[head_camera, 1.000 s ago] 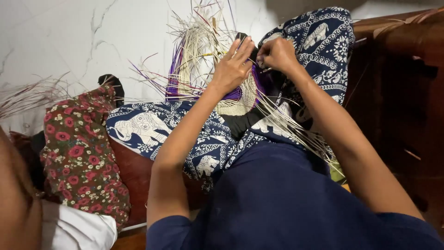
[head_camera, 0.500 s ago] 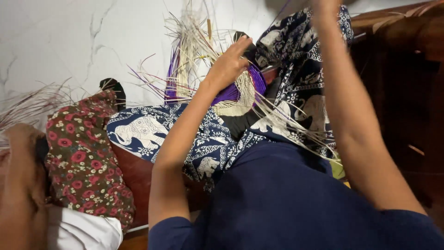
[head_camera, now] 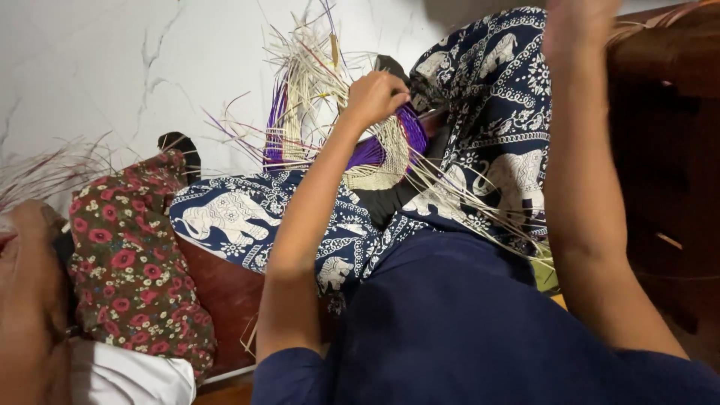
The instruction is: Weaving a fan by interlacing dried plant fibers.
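Left hand (head_camera: 377,96) is clenched on the rim of the half-woven straw piece (head_camera: 379,154), fingers curled over the top edge. The piece sits on the person's lap, propped against the raised knee in elephant-print trousers (head_camera: 495,112). Woven purple-and-cream part lies low. Loose straw ends (head_camera: 304,71) fan up and away toward the white wall (head_camera: 112,67), so the long axis runs roughly upright, tilted slightly left. More loose strands trail down right across the trousers. Right hand (head_camera: 577,22) is raised at the top edge, blurred and partly cropped; cannot tell its finger state. Another person's floral-clothed leg (head_camera: 131,262) sits at left, well apart.
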